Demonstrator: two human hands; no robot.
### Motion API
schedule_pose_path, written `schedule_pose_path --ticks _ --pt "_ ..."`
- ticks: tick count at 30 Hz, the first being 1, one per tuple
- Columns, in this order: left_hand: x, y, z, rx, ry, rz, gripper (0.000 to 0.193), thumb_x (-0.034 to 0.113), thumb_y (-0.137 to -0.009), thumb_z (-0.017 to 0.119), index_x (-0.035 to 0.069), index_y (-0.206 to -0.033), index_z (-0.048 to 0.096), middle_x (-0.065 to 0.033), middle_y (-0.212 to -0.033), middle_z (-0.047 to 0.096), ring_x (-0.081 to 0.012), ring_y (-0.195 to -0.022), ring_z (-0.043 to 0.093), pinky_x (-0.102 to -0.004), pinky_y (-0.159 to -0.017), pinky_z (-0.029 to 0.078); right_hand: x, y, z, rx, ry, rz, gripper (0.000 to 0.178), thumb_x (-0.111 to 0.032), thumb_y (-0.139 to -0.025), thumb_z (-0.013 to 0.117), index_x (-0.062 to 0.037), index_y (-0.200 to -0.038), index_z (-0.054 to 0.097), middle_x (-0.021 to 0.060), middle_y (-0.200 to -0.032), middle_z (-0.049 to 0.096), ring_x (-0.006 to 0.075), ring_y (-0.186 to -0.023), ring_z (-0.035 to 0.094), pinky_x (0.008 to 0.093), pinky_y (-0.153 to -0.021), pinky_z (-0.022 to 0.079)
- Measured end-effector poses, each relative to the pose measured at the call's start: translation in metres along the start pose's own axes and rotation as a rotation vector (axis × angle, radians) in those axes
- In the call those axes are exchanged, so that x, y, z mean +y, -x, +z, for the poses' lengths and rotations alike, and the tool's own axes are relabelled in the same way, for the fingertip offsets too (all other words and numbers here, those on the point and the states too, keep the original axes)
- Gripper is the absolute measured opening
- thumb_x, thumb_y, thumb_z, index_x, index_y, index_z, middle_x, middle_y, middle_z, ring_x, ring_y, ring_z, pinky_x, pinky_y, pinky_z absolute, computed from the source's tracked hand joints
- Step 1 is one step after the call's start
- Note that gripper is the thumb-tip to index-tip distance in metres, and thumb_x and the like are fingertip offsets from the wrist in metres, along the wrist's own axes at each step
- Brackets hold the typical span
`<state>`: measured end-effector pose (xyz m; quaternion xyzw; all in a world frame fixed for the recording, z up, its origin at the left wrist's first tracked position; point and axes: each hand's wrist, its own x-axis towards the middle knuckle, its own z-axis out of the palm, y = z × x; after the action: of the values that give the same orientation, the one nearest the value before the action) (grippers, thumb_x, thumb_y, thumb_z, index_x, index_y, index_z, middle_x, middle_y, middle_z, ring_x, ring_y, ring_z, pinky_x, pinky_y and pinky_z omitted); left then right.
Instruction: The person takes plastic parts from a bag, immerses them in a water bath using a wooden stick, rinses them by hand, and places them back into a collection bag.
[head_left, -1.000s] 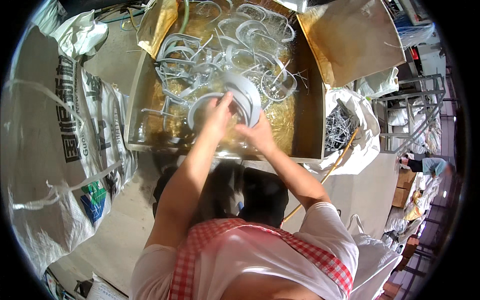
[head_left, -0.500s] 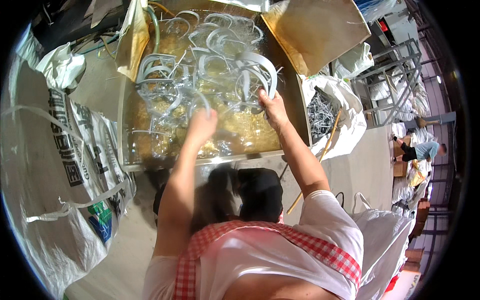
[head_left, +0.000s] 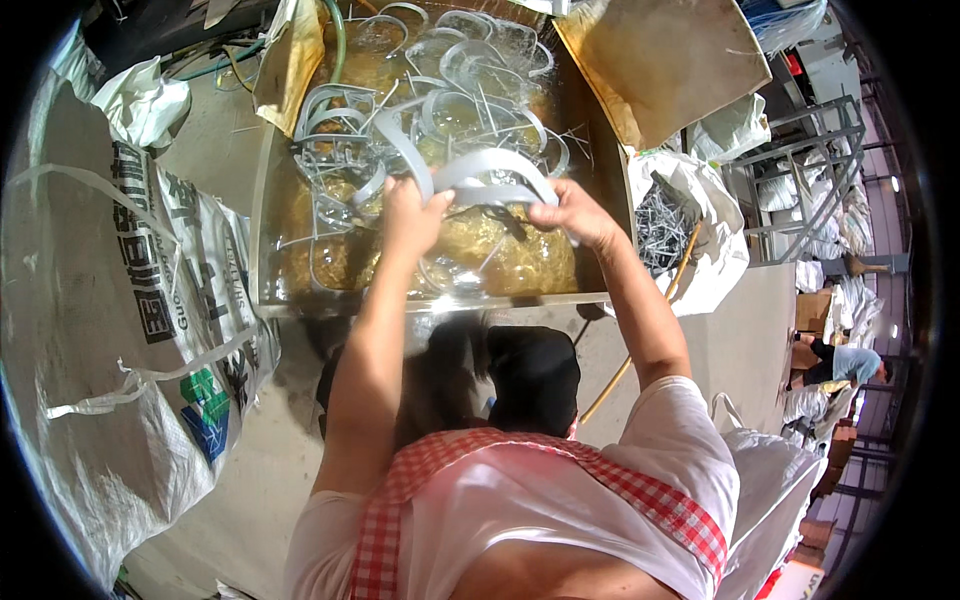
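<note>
pale grey curved strips [head_left: 497,166] are held over the water [head_left: 550,258] in a metal tank [head_left: 530,301]; the right hand [head_left: 582,213] pinches their right end between thumb and fingers; the left hand [head_left: 413,215] closes on the near end of another curved strip [head_left: 404,147], thumb alongside; further curved pieces [head_left: 468,68] lie in the water beyond; a white sack [head_left: 722,268] of grey scraps [head_left: 664,228] stands by the tank's right side
</note>
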<state>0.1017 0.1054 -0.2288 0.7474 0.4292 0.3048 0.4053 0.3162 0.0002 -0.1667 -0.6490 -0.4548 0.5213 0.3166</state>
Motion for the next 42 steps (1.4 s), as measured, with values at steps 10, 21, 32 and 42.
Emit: schedule_pose_path --ticks 10,21,32,42 --pt "-0.015 -0.003 -0.026 0.126 0.467 -0.418 0.023 0.011 -0.077 0.065 -0.004 -0.093 0.058 -0.0094 -0.082 0.064 -0.015 -0.072 0.061 -0.0277 -0.063 0.048 0.07 -0.022 -0.026 0.587 -0.818 -0.051 0.023 -0.03 -0.09 0.048 -0.0087 -0.097 0.054 -0.0003 -0.077 0.052 0.0098 -0.062 0.043 0.0234 -0.054 0.036" --pt "-0.015 0.001 -0.006 -0.084 1.182 -0.457 0.039 0.002 -0.079 0.058 0.001 -0.112 0.038 -0.0139 -0.088 0.057 -0.0213 -0.066 0.059 -0.0368 -0.057 0.05 0.045 -0.062 0.074 0.336 -0.238 -0.269 0.033 -0.024 -0.088 0.051 -0.0042 -0.113 0.055 0.0092 -0.113 0.056 0.0191 -0.102 0.054 0.0309 -0.089 0.041" --pt "-0.012 0.0 -0.048 -0.033 1.25 -0.366 0.042 0.009 -0.079 0.05 -0.002 -0.117 0.035 -0.009 -0.076 0.05 -0.0153 -0.055 0.048 -0.0296 -0.051 0.041 0.122 -0.073 0.111 -0.467 0.772 -0.059 0.046 -0.024 -0.074 0.063 -0.0033 -0.114 0.052 0.0191 -0.117 0.051 0.0323 -0.11 0.047 0.0397 -0.103 0.027" --pt "-0.012 0.001 -0.031 -0.156 0.574 -0.215 0.032 0.007 -0.077 0.058 -0.003 -0.107 0.05 -0.0051 -0.069 0.056 -0.0118 -0.055 0.053 -0.024 -0.053 0.045 0.09 -0.103 0.04 0.654 -0.708 0.227 0.037 -0.045 -0.086 0.048 -0.0099 -0.074 0.048 -0.0017 -0.052 0.041 0.0088 -0.04 0.037 0.0213 -0.037 0.028"
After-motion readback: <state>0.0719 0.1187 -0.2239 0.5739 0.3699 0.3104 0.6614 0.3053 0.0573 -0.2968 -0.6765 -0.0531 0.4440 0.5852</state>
